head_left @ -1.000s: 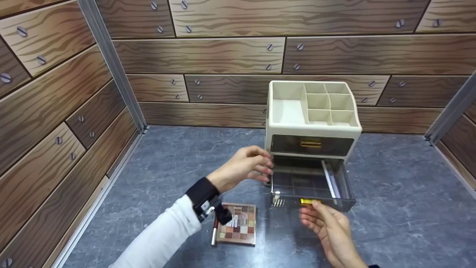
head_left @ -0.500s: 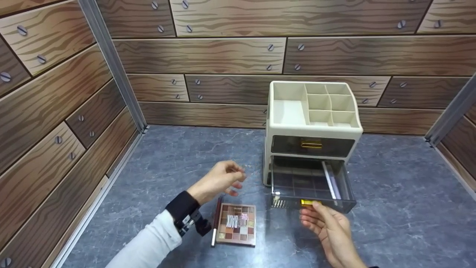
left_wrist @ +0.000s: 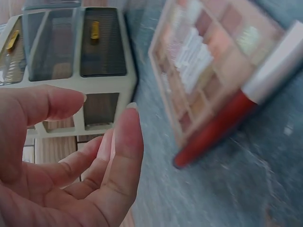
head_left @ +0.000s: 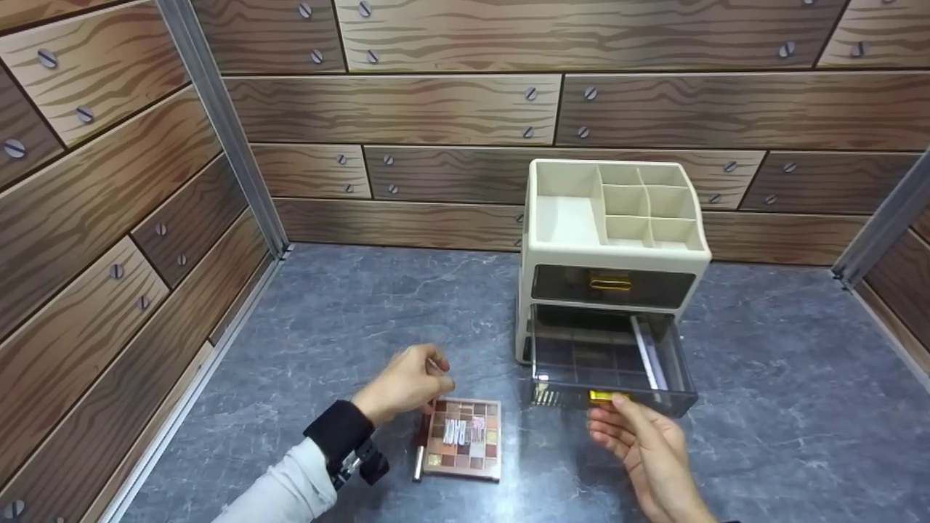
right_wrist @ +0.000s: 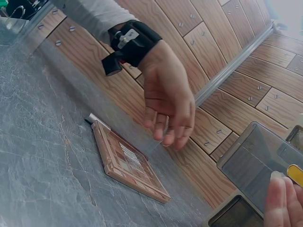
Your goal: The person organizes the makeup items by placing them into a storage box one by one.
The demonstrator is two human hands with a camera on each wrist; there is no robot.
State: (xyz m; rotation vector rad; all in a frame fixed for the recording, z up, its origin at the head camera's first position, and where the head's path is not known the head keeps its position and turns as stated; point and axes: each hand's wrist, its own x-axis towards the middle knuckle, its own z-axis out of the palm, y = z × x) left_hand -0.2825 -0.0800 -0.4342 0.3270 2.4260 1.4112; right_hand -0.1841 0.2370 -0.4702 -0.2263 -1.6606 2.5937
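My left hand (head_left: 434, 378) hovers with loosely curled, empty fingers just above the top left corner of an eyeshadow palette (head_left: 463, 438) lying flat on the grey counter. A red-and-white cosmetic pencil (head_left: 419, 447) lies along the palette's left side. The left wrist view shows the palette (left_wrist: 203, 61) and the pencil (left_wrist: 222, 127) blurred beyond the fingers (left_wrist: 125, 142). My right hand (head_left: 604, 410) rests at the front of the open lower drawer (head_left: 607, 356) of a cream organizer (head_left: 541, 254), thumb tip touching its gold handle (head_left: 600, 395), fingers relaxed below. A white stick (head_left: 644, 349) lies inside the drawer.
The organizer's upper drawer (head_left: 610, 285) is closed, and its top tray (head_left: 563, 218) has several empty compartments. Wood-patterned walls (head_left: 392, 109) close in the counter (head_left: 349, 312) at the back and on both sides, with metal corner posts (head_left: 225, 131).
My left hand has drawn back from the organizer's left side, down and to the left, to just above the palette. The right hand and the drawer have stayed put.
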